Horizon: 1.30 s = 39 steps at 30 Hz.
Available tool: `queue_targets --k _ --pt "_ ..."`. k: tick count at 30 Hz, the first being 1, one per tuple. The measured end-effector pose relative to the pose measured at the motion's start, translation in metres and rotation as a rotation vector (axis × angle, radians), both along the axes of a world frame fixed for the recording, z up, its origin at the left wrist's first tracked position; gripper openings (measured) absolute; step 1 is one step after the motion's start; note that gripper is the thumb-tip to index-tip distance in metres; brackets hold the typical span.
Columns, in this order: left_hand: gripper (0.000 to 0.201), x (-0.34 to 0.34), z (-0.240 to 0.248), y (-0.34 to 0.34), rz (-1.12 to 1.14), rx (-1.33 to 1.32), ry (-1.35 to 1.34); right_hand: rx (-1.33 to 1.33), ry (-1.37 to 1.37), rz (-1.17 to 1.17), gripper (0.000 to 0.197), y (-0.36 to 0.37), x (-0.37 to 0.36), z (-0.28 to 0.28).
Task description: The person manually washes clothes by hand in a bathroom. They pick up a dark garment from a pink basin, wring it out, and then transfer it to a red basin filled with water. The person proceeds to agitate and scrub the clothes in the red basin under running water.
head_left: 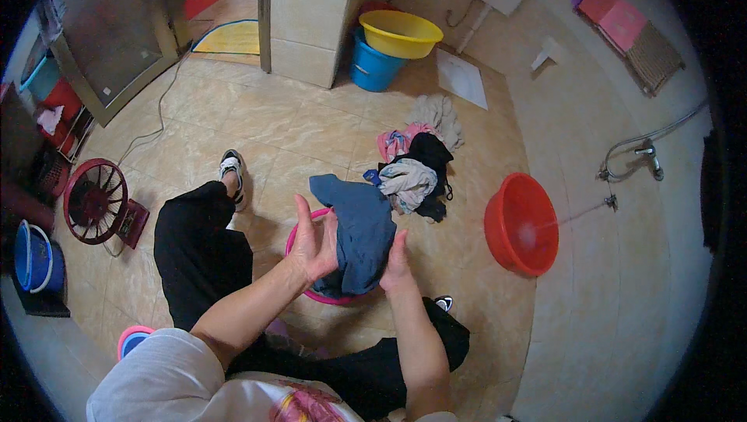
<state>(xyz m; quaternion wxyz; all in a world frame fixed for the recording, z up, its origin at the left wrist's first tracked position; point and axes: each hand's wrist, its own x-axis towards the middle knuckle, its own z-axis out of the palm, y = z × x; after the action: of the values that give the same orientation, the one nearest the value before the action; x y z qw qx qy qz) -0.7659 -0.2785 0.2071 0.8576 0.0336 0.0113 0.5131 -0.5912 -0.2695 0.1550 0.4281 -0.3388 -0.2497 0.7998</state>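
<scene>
A dark blue-grey garment, bunched and creased, hangs between my hands over a pink-rimmed basin, which it mostly covers. My left hand grips its left side, thumb up, with the other fingers partly hidden by the cloth. On its right side my right hand holds on, thumb raised and fingers tucked behind the fabric. Just beyond, on the tiled floor, lies a heap of clothes: a black garment, a whitish one, a pink one and a beige one.
At the right wall water runs from a tap into a red basin. A yellow basin rests on a blue bucket by the pillar. To the left stand a dark red fan, its cord on the floor, and a blue bucket.
</scene>
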Motion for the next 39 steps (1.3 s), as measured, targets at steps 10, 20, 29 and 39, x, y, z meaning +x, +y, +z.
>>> queue_targets --k 10,20,29,39 --pt "0.028 0.002 -0.037 0.011 0.246 -0.233 0.737 0.101 -0.071 -0.639 0.047 0.021 0.03 0.033" --pt "0.054 0.019 -0.092 0.03 -0.112 -0.276 0.163 1.325 -1.124 -0.163 0.022 -0.06 -0.074 0.044" --pt "0.032 0.037 -0.038 0.002 -0.046 -0.4 0.437 0.801 -1.412 -0.393 0.013 -0.001 -0.031 0.028" --pt "0.021 0.041 -0.011 -0.013 0.076 -0.528 0.621 0.928 -1.288 -0.441 0.012 -0.01 -0.037 0.017"
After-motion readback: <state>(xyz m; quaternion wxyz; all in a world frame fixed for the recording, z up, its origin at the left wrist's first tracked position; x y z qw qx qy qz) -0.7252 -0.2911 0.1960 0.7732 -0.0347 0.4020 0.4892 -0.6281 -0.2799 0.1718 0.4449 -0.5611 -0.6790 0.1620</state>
